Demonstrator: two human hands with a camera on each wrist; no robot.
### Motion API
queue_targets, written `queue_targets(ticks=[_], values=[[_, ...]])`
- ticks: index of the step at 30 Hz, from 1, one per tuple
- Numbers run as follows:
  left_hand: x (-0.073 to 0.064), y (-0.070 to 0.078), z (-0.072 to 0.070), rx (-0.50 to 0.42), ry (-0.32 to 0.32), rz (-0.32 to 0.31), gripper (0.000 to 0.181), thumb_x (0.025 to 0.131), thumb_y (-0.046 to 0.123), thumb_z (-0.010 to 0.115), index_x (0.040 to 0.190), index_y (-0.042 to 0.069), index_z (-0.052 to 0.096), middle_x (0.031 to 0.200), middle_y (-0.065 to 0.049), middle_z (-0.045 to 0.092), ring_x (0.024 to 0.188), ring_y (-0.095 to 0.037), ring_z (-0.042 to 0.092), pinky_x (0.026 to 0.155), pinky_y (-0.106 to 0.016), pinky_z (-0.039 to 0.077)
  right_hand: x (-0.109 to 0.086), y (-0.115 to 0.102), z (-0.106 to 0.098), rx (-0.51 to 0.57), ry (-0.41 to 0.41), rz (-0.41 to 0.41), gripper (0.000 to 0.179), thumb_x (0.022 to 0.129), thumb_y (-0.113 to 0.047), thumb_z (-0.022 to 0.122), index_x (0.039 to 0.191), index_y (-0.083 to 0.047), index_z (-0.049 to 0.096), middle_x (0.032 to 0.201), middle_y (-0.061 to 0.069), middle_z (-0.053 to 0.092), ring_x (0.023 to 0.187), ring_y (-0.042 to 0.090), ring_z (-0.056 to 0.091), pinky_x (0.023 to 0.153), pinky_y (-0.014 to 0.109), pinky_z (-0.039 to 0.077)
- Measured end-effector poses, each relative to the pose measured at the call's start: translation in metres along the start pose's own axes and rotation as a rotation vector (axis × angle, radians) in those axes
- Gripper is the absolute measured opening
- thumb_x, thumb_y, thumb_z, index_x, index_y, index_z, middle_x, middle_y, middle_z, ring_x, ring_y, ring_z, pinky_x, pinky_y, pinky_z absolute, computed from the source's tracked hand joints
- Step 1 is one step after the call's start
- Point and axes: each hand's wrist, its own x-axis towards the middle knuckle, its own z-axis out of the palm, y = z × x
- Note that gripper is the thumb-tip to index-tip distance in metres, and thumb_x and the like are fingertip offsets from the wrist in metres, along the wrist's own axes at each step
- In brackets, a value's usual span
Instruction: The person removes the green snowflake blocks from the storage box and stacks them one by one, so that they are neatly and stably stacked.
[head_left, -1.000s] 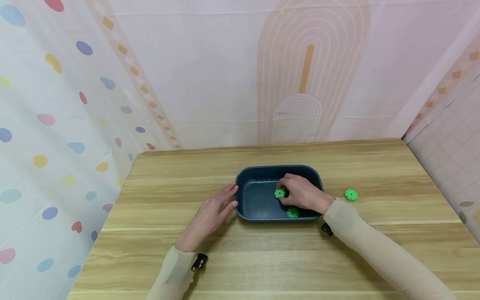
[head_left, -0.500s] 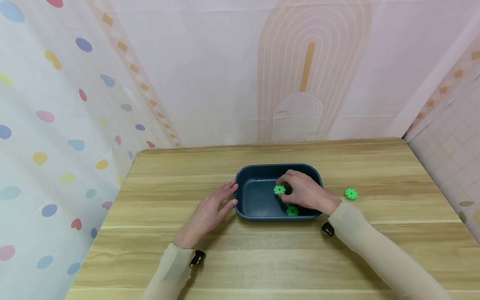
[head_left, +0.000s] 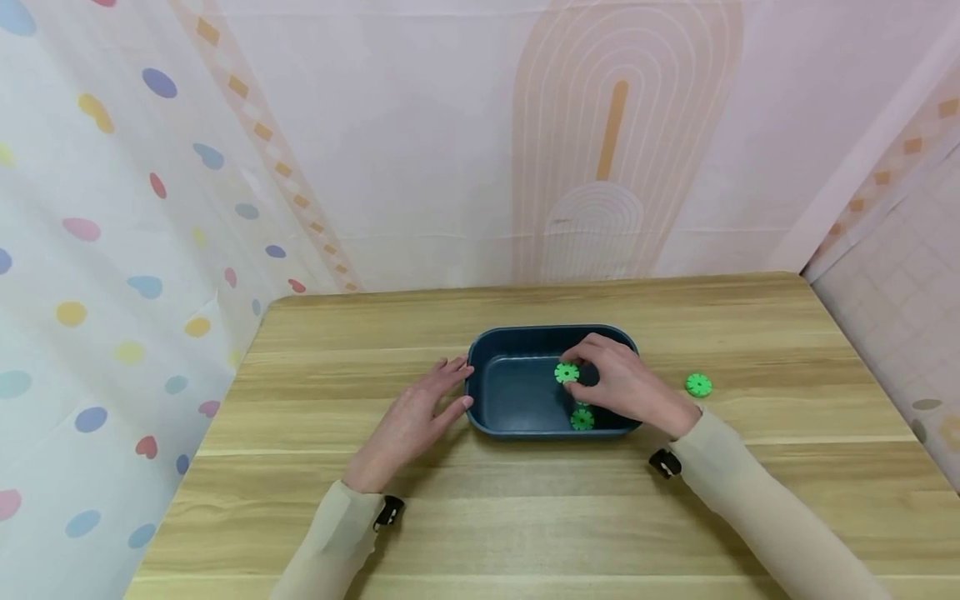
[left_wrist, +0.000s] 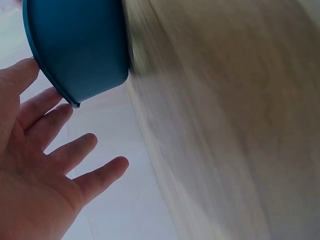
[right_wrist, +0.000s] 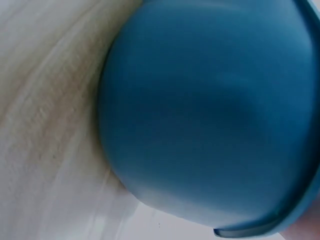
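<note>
My right hand (head_left: 622, 382) is over the dark blue bin (head_left: 517, 427) and pinches a green notched disc (head_left: 567, 373) between thumb and fingertips. Below it, another green disc (head_left: 582, 419) lies on the bin floor. A sliver of green shows between that disc and my thumb; the rest is hidden. At the bin's left end, my left hand (head_left: 401, 425) touches the rim with straight, spread fingers. The left wrist view shows those fingertips at the rim of the blue bin (left_wrist: 80, 45). In the right wrist view the bin's outer wall (right_wrist: 200, 115) hides nearly all of my hand.
To the right of the bin, a green notched disc (head_left: 698, 385), possibly stacked, sits on the wooden table (head_left: 525, 517). A patterned curtain (head_left: 420, 167) hangs behind the table's back edge. Black straps are on both wrists.
My right hand has lifted slightly and shifted a little to the right with the pinched disc. A sliver of green has come into view under the thumb. My left hand stays at the rim.
</note>
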Motion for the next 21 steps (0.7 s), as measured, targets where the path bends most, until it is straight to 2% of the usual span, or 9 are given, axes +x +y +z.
queue_targets(ticks=[16, 21], values=[[-0.001, -0.003, 0.000, -0.017, 0.004, 0.031, 0.049, 0.106, 0.030, 0.062, 0.149, 0.005, 0.056, 0.161, -0.008, 0.044, 0.147, -0.039, 0.040, 0.116, -0.057, 0.038, -0.019, 0.002, -0.009, 0.012, 0.067, 0.011, 0.033, 0.092, -0.019, 0.080, 0.122, -0.008, 0.073, 0.112, 0.002, 0.065, 0.099, 0.019, 0.062, 0.081, 0.039, 0.054], [-0.001, -0.003, 0.001, -0.031, 0.015, 0.046, 0.049, 0.106, 0.027, 0.062, 0.148, 0.003, 0.056, 0.161, -0.009, 0.044, 0.146, -0.038, 0.042, 0.115, -0.055, 0.039, -0.025, 0.004, -0.013, 0.034, 0.082, 0.033, 0.032, 0.092, -0.020, 0.079, 0.122, -0.009, 0.073, 0.115, 0.001, 0.065, 0.102, 0.021, 0.062, 0.085, 0.043, 0.055]])
